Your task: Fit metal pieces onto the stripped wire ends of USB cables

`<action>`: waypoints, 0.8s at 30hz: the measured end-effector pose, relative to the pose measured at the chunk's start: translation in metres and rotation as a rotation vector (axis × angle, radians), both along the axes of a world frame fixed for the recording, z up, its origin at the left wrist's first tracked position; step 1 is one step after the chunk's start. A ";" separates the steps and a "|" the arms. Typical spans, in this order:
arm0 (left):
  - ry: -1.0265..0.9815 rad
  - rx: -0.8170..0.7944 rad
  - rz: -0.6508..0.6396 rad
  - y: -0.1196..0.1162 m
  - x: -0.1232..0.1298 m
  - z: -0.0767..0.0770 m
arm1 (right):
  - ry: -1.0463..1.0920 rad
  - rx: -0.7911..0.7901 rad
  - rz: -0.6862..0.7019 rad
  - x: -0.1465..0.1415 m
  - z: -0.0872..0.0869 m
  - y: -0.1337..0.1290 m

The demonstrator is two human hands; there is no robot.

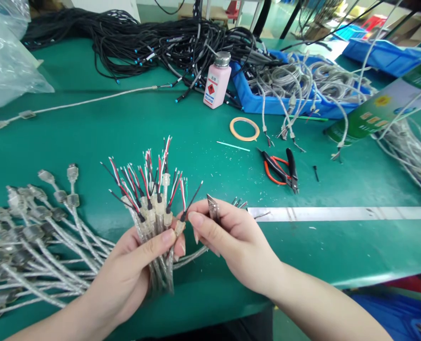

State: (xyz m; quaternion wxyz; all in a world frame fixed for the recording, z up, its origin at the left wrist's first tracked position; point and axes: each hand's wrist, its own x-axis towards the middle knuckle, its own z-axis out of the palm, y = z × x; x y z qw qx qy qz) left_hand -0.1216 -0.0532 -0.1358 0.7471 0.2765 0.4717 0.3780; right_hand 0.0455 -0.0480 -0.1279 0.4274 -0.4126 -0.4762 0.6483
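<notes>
My left hand (135, 260) is closed around a bundle of clear-jacketed cables (157, 227). Their stripped ends point up, fanning out in red, white and black wires (148, 180). My left thumb presses on the translucent collar (179, 228) of the rightmost cable. My right hand (228, 232) is closed just beside it, thumb and fingertips at the base of that cable's black wire (195, 196). A small shiny metal tool (214, 209) with a pointed dark tip sticks up between the right fingers; its kind is hard to tell, as the fingers hide most of it.
USB-type plugs (32, 213) lie at the left. Black-and-orange cutters (279, 169), a tape roll (244, 129), a steel ruler-like strip (338, 214) and a pink bottle (217, 80) stand or lie beyond my hands. Behind are black cables (125, 38) and a blue bin (246, 90).
</notes>
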 end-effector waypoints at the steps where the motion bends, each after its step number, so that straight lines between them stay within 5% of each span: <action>1: 0.008 -0.015 0.019 -0.001 0.000 0.000 | 0.017 -0.006 0.002 0.000 0.000 0.000; 3: 0.034 -0.047 0.080 -0.002 0.000 -0.001 | 0.031 0.022 -0.071 -0.001 -0.001 0.000; 9: 0.099 -0.070 0.113 -0.001 0.000 -0.002 | -0.072 0.297 -0.596 0.011 0.003 0.006; 14: 0.020 -0.094 0.142 0.002 0.001 -0.003 | -0.148 0.482 -0.772 0.029 0.009 0.011; 16: 0.003 -0.086 0.147 0.002 0.000 -0.005 | -0.143 0.410 -0.673 0.031 0.009 0.010; 21: -0.044 -0.018 0.082 0.000 -0.001 -0.008 | -0.072 0.054 -0.105 0.021 0.004 0.003; 24: -0.087 0.013 0.068 0.000 -0.002 -0.008 | -0.072 0.009 0.091 0.010 0.000 0.002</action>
